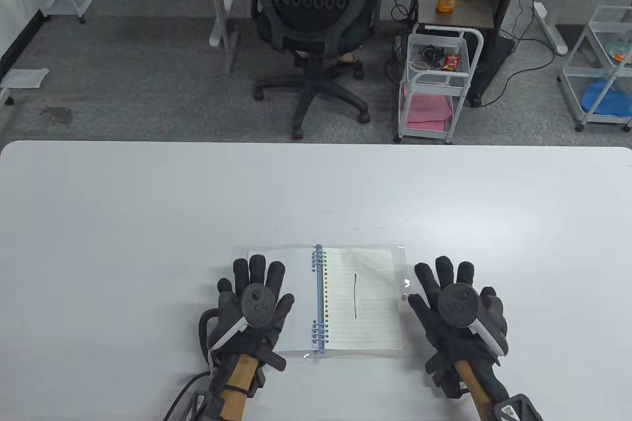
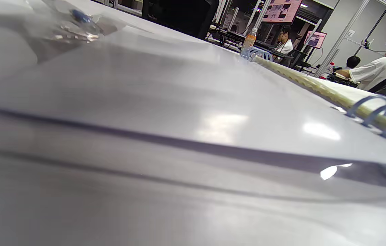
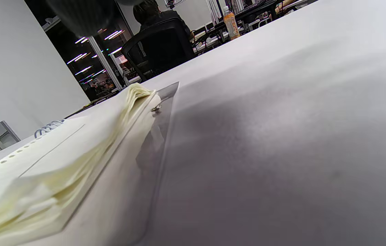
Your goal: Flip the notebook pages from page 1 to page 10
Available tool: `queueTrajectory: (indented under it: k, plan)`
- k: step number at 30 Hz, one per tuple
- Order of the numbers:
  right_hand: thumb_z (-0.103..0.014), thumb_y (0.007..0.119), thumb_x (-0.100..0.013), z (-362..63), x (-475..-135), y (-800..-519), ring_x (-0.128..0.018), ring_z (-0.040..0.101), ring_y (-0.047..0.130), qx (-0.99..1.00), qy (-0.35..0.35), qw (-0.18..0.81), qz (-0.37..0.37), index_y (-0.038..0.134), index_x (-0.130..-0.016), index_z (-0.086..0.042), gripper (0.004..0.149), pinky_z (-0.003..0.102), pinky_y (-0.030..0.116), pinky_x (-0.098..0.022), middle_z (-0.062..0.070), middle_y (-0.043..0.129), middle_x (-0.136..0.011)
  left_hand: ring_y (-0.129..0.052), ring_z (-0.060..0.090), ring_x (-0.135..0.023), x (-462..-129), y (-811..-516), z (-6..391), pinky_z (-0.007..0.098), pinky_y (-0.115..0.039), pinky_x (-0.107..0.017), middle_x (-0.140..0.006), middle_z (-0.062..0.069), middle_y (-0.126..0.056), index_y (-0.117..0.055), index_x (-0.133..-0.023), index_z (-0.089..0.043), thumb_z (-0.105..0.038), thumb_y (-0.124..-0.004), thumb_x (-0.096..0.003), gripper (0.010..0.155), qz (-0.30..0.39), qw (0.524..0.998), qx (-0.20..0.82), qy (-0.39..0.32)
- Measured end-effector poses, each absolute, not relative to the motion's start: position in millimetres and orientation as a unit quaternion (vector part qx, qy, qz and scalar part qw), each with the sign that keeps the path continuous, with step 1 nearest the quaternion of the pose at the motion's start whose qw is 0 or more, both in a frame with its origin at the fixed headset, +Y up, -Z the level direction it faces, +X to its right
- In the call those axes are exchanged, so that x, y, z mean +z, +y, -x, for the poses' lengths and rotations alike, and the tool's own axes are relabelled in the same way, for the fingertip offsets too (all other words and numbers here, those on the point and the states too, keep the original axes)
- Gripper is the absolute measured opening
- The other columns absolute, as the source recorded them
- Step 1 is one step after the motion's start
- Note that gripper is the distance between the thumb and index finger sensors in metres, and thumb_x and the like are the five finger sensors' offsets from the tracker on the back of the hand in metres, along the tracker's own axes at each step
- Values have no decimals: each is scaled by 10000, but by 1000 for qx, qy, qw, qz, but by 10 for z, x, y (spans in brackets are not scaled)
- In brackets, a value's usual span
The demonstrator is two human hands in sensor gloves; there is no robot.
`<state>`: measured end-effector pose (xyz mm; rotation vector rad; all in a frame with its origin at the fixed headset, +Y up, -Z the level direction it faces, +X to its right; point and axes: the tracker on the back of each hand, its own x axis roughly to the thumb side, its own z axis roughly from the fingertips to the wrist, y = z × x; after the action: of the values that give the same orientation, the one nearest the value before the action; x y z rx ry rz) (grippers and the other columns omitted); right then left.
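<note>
Two gloved hands lay flat, fingers spread, grasping nothing. The left hand (image 1: 254, 300) pressed on the notebook's (image 1: 363, 300) opened clear cover, likely to steady it. The right hand (image 1: 456, 305) rested on the table (image 1: 148, 204) just right of the lined page, probably poised to lift its edge.

The notebook (image 1: 321, 300) lies open on the bench (image 1: 123, 223), near its 6 o'clock edge. Its ring spine (image 1: 319, 300) runs from 12 to 6 o'clock down the middle, with the stack of pages (image 1: 363, 305) at 3 o'clock of it. The left hand (image 1: 254, 305) rests flat on the notebook's 9 o'clock half. The right hand (image 1: 456, 307) lies on the bench just beside the notebook's 3 o'clock edge. Beyond the bench, at 12 o'clock, stands a chair (image 1: 316, 21), and a cart (image 1: 437, 85) at 1 o'clock.
</note>
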<state>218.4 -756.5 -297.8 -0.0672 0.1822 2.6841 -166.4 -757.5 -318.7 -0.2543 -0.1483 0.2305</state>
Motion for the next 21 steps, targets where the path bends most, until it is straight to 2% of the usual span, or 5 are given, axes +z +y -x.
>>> queueTrajectory:
  k: [10,14,16,18,21]
  plan:
    - [-523,536,-614,-2170,-3018,-7595,-1007,338,-84,970,77,229,21,238,-1100,-366,592,730,32,-574,-9,-7,-1158,190,252,-1065,-3186,-7574,1667,542,64,-672,-1173,-32,104,-82,-1173,-432,-661,-418,-607,697,134,980,130,-73]
    - [-506,594,-608,-2035,-3097,-7462,-1055,478,316,976,28,218,-9,329,-1111,-320,597,735,412,-633,23,85,-1176,190,253,-1064,-3196,-7583,1668,542,64,-671,-1173,-27,106,-78,-1173,-431,-660,-417,-608,698,139,979,132,-74]
    - [-492,614,-605,-1925,-3152,-7388,-966,491,574,978,6,204,-35,397,-1110,-291,585,664,575,-596,39,142,-1183,191,253,-1064,-3202,-7588,1672,542,64,-671,-1172,-24,105,-78,-1172,-433,-659,-418,-608,696,141,978,135,-73]
    - [-485,625,-601,-1787,-3199,-7333,-747,443,810,981,-5,184,-61,466,-1104,-269,569,578,702,-506,66,226,-1191,191,252,-1065,-3203,-7583,1678,542,64,-671,-1173,-30,106,-76,-1172,-433,-660,-417,-608,697,142,978,134,-72]
    - [-485,636,-595,-1576,-3298,-7322,-447,292,935,983,14,154,-98,516,-1091,-263,556,470,798,-322,120,416,-1180,189,255,-1065,-3204,-7568,1693,542,65,-670,-1173,-28,103,-77,-1173,-430,-658,-418,-609,697,138,978,141,-72]
